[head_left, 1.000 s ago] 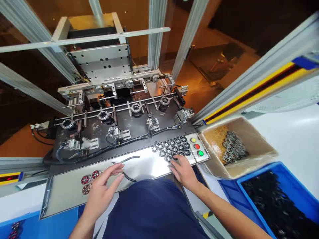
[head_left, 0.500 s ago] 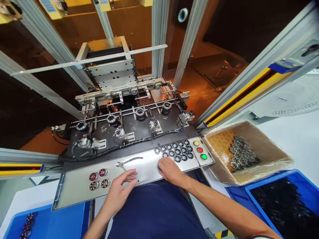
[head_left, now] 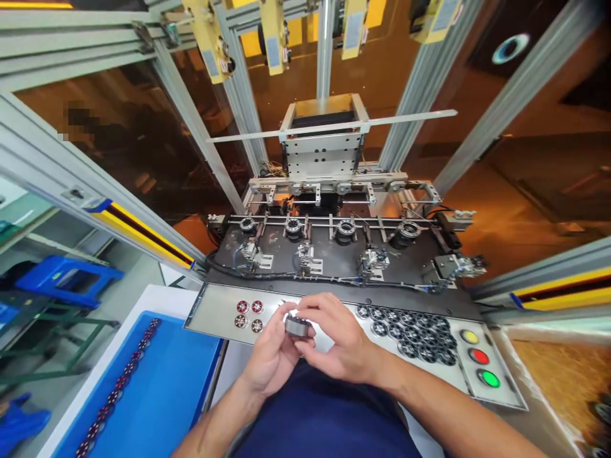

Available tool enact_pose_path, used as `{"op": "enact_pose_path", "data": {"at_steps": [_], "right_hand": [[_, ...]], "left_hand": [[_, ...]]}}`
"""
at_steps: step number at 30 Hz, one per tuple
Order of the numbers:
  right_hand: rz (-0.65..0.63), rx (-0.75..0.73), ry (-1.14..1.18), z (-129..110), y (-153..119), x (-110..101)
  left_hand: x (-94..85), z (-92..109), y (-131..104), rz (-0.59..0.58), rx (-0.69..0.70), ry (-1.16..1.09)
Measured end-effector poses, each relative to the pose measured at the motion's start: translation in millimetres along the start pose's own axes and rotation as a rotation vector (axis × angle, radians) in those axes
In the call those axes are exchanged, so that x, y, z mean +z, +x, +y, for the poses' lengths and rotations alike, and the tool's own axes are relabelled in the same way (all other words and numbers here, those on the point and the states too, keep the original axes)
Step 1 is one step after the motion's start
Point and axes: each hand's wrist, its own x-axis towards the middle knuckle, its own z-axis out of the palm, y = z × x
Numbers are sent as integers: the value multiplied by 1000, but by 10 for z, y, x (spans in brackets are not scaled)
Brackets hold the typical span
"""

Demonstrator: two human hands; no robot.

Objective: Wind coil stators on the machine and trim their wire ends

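Observation:
In front of my body, both hands hold a short, round, dark grey motor part [head_left: 296, 326] with a smooth metal rim. My left hand [head_left: 271, 356] grips it from the left, thumb along its side. My right hand [head_left: 341, 334] closes on it from the right, fingers over the top and thumb below. Several similar black round parts [head_left: 410, 334] stand in packed rows on the metal panel to the right of my hands. Left of my hands are several red and copper wound motor parts [head_left: 249, 316]. My hands hide most of the pliers seen earlier on the panel.
Beyond the panel stands a black machine bed [head_left: 324, 254] with several round fixtures and small clamps. Yellow, red [head_left: 478, 356] and green buttons sit at the right. A blue tray [head_left: 157, 381] with a row of motor parts lies left. A cardboard box [head_left: 544, 375] is at the right edge.
My right hand has lifted a round part from beside the black rows and brought it to my left hand. The view has swung left, showing more of the blue tray.

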Motion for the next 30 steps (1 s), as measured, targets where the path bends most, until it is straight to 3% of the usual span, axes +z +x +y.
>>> {"op": "enact_pose_path", "data": {"at_steps": [6, 11, 14, 21, 27, 30], "right_hand": [[38, 19, -88, -29, 6, 114], [25, -68, -134, -43, -36, 69], [-110, -8, 3, -80, -19, -79], [-411, 389, 513, 21, 137, -300], [-592, 293, 640, 118, 141, -336], [-627, 229, 649, 272, 255, -471]], "left_hand": [[-24, -18, -33, -13, 68, 15], [-157, -4, -26, 49, 180, 204], [-238, 64, -47, 51, 226, 373], [-291, 212, -78, -9, 244, 601], [-339, 229, 26, -64, 239, 749], [-347, 227, 117, -68, 192, 758]]}}
